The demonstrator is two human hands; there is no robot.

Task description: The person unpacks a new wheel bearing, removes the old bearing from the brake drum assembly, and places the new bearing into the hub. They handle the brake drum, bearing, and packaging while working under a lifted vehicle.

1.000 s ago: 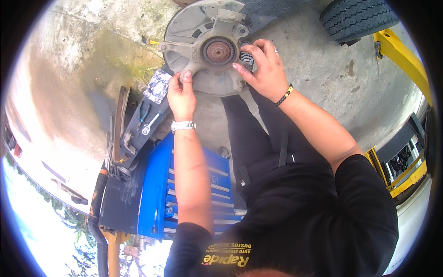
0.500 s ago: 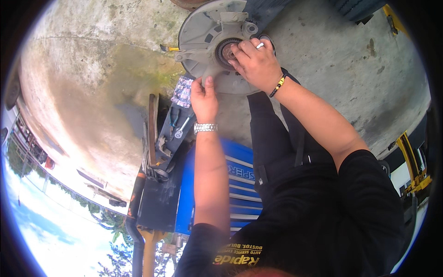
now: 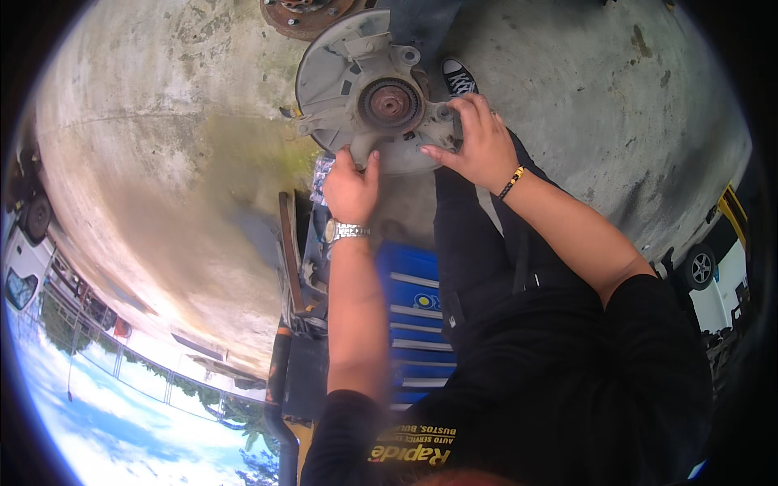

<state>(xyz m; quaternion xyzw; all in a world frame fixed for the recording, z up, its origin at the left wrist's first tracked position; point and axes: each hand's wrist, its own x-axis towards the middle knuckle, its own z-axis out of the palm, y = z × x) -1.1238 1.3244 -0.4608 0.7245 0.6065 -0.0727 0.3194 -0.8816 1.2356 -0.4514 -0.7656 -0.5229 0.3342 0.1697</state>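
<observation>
At the left, a long rusty bar (image 3: pixel 290 251) lies beside other tools, and beyond it, near the top edge, is a rusty round part (image 3: pixel 312 23) with studs. Next comes the left hand (image 3: pixel 352 190), its fingers at the lower-left edge of a grey knuckle assembly (image 3: pixel 377 73) with a curved shield; thumb and forefinger seem clamped on that edge, though how firmly I cannot tell. The assembly sits at the upper middle, between the hands, its rusty centre (image 3: pixel 391 105) ringed by dark teeth and facing the wearer; what supports it underneath is hidden. Below stands a blue drawer cabinet (image 3: pixel 413 316). Farther right, a black-and-white shoe (image 3: pixel 458 77) shows beyond the right hand (image 3: pixel 485 150), whose thumb and fingers are spread apart around the assembly's lower-right lug; contact is unclear. The step in hand looks like steadying and positioning this heavy-looking part. The next move, I judge, calls for the right fingers to gain a sure hold, keeping the assembly level while the left supports it.
</observation>
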